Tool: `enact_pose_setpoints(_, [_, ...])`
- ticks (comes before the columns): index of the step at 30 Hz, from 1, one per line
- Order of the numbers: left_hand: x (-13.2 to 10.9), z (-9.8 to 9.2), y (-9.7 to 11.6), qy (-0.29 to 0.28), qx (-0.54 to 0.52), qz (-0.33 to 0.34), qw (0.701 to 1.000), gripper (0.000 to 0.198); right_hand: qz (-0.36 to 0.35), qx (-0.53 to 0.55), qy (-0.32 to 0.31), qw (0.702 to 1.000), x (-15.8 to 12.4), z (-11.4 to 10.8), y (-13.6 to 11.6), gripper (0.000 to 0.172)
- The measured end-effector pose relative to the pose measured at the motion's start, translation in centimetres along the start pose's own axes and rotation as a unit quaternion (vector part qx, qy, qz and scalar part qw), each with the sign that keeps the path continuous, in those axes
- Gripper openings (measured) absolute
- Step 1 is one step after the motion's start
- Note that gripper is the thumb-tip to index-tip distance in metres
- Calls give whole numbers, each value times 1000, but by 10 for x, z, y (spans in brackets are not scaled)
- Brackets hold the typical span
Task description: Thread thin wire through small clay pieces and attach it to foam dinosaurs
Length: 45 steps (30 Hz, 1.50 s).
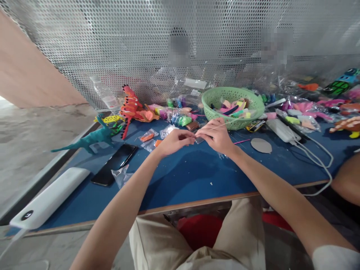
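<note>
In the middle of the head view, my left hand (177, 141) and my right hand (216, 135) meet fingertip to fingertip above the blue table. My right hand pinches a thin pale stick (232, 123), which slants up to the right past the basket. The fingers of my left hand are closed close to its near end, but what they grip is too small to make out. Behind my hands lies a brown packet of clay (192, 125). Small bags of orange clay (148, 135) sit left of my left hand. A pink stick (242, 141) lies right of my right hand.
A green basket (206, 110) holds clay pieces. On the left stand a teal dinosaur (97, 138) and a red-orange figure (131, 107), near a phone (114, 164) and white power bank (52, 197). At right are a grey disc (261, 145) and cables (319, 150).
</note>
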<state>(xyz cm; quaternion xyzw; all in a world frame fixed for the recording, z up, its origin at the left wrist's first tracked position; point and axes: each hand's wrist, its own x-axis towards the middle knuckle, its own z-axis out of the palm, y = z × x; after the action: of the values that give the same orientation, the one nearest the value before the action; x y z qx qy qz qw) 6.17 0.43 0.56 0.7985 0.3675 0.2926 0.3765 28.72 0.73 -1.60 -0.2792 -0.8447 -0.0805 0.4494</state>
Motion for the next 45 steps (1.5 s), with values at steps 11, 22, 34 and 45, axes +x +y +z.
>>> enact_pose_setpoints(11, [3,-1,-4,36,-90,-18,995,26,8,-26,-50,998,-1,-9,0,18])
enact_pose_setpoints(22, [4,2,-7,98,-94,-7,991,29,79,-3,-31,996,2,-5,-4,17])
enact_pose_setpoints(34, [1,12,0,191,80,86,975,22,192,61,38,979,4,1,-9,14])
enact_pose_setpoints(45, [5,7,-6,100,-102,17,990,46,180,40,37,982,5,2,-6,17])
